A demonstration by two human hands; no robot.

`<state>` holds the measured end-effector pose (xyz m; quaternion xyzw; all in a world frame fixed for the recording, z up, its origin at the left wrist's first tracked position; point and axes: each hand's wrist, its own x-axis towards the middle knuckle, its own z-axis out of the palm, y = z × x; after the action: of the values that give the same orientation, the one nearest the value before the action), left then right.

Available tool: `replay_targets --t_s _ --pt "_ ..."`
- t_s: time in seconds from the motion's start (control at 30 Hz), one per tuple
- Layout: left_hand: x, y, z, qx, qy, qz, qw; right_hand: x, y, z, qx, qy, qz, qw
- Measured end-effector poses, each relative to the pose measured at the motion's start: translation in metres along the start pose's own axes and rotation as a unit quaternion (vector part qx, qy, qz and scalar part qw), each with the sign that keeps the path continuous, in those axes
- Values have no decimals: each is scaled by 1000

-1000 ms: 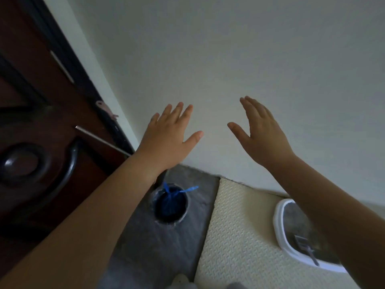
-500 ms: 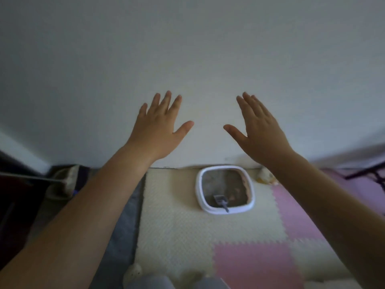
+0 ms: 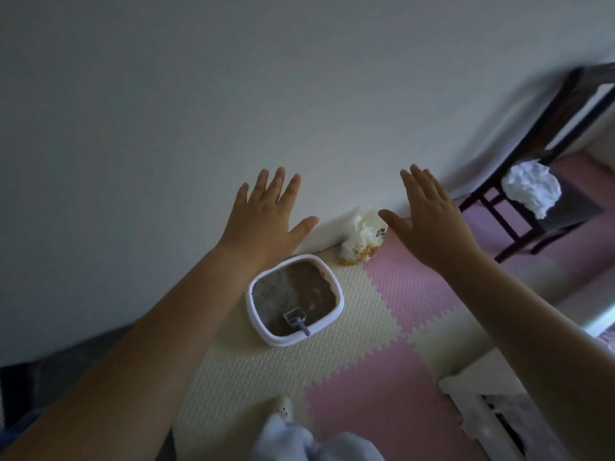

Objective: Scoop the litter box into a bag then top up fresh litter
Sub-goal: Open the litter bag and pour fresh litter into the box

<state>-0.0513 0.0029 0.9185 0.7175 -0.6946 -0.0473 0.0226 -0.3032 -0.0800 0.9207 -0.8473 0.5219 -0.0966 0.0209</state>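
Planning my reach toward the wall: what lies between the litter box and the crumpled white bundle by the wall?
Nothing stands there. In the head view, only a bare strip of cream foam mat separates the litter box from the crumpled white bundle.

Both bare arms stretched forward, raised. Left hand flat, fingers straight, slightly spread, thumb out, back facing camera. Right hand likewise, fingers together, thumb out. Neither holds anything.
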Motion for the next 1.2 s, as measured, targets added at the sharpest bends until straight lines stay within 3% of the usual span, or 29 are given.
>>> replay_targets --t_s 0.3,0.7,0.87,1.0,1.2 --pt "97 55 45 -6 -52 57 997 23 105 34 10 -26 90 996" --pt "227 162 182 -78 -72 -48 993 124 273 158 42 -86 39 995" --pt "284 172 292 -111 -61 -73 989 155 320 265 67 -85 55 993" --pt "328 156 420 -131 -9 -89 987 169 346 399 85 -77 72 991" --pt "381 140 611 -149 29 -87 985 203 366 588 128 9 79 989"
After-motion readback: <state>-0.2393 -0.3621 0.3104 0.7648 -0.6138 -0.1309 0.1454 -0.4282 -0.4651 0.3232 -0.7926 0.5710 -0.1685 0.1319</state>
